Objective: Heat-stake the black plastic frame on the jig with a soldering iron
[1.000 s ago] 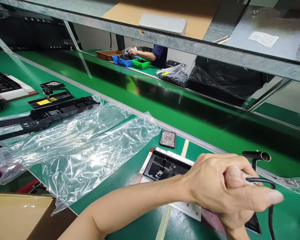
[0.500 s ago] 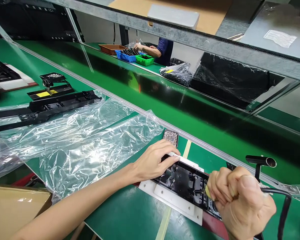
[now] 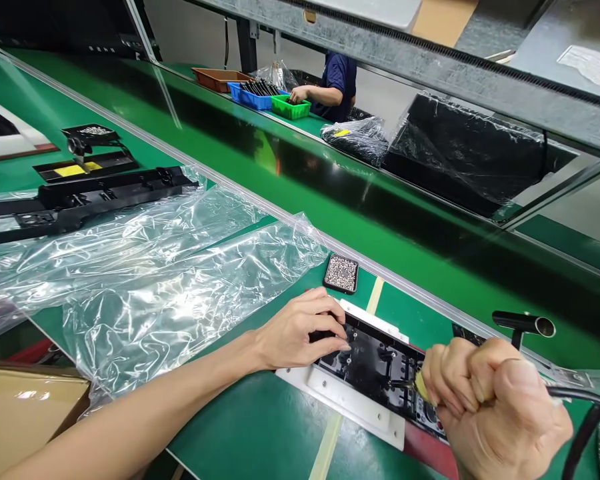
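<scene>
A black plastic part [image 3: 375, 363] lies in a white fixture [image 3: 347, 403] on the green bench [image 3: 260, 427], at five o'clock in the view. The left hand [image 3: 297, 330] presses its curled fingers onto the part's left end. The right hand [image 3: 495, 407] is fisted around a corded screwdriver [image 3: 414, 385], tip on the part. A small tray of screws [image 3: 341, 273] sits just beyond, clear plastic bags [image 3: 180, 280] at nine o'clock. A conveyor belt [image 3: 330, 193] runs behind; a person [image 3: 336, 87] works at twelve o'clock by coloured bins [image 3: 260, 97].
</scene>
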Demonstrator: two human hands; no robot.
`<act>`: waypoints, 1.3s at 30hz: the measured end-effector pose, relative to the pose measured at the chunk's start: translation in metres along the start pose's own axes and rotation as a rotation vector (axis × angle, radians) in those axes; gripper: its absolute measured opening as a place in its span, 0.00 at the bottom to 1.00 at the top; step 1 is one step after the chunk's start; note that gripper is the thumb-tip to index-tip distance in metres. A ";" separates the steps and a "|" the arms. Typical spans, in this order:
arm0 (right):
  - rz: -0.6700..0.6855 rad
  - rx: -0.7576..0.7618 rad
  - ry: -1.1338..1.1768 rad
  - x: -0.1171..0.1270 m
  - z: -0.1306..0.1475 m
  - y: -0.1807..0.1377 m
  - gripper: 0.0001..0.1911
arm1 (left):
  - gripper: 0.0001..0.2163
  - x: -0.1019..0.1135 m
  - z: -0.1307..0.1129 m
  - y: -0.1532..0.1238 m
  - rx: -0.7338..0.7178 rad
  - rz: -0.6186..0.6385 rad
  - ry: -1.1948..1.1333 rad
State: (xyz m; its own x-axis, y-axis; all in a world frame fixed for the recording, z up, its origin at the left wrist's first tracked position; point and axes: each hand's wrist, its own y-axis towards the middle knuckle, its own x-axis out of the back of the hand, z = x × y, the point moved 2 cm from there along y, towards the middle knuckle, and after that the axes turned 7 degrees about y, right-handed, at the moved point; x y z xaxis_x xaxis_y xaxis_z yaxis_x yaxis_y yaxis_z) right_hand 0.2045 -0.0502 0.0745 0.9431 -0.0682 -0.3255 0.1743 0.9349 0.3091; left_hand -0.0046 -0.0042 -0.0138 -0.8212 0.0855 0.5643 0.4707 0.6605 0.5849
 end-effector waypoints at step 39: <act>0.438 -0.191 0.009 0.024 0.008 -0.003 0.22 | 0.04 -0.007 0.006 -0.004 -0.022 -0.066 -0.137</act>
State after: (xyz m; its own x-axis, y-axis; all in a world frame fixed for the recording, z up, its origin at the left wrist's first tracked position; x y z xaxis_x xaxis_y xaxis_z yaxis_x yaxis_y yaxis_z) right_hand 0.2289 -0.0574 0.0725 0.9134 0.3489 -0.2094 -0.2951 0.9223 0.2494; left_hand -0.0032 -0.0029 -0.0236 -0.8862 0.1439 0.4404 0.4199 0.6515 0.6319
